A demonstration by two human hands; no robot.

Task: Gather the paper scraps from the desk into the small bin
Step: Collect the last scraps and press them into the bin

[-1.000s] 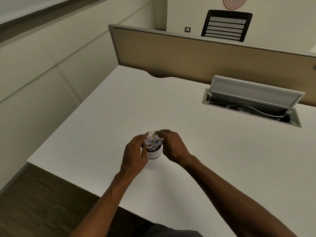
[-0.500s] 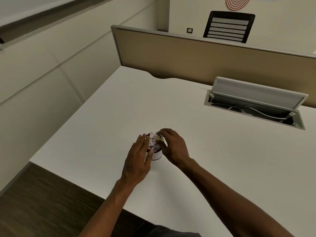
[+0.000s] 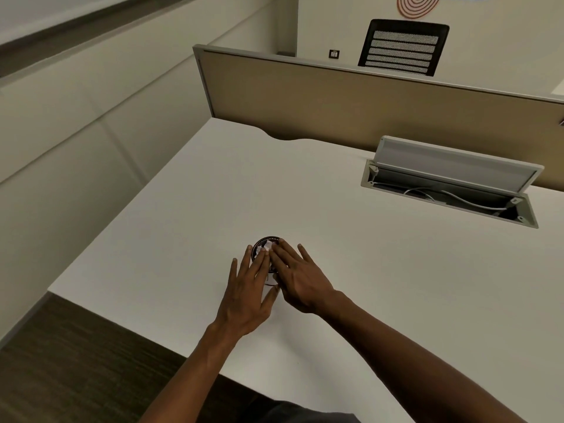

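With both hands' fingers (image 3: 259, 264) flat and spread, pressing crumpled white paper scraps (image 3: 266, 247) into the small round dark-rimmed bin (image 3: 265, 241) on the white worktop (image 3: 335, 270), an uneven push risked tipping it.

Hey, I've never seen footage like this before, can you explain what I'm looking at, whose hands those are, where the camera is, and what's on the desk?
There is no machine here. The picture comes from a wide-angle camera worn on a person's head, looking forward and down, so the two arms reaching in from the bottom are the wearer's own. The left hand and right hand lie with fingers straight over a small bin standing on the white desk. White paper scraps show inside the bin. Neither hand grips anything; they seem to press the paper down. Further back, an opened cable hatch is set into the desk, with a divider panel and an office chair behind.
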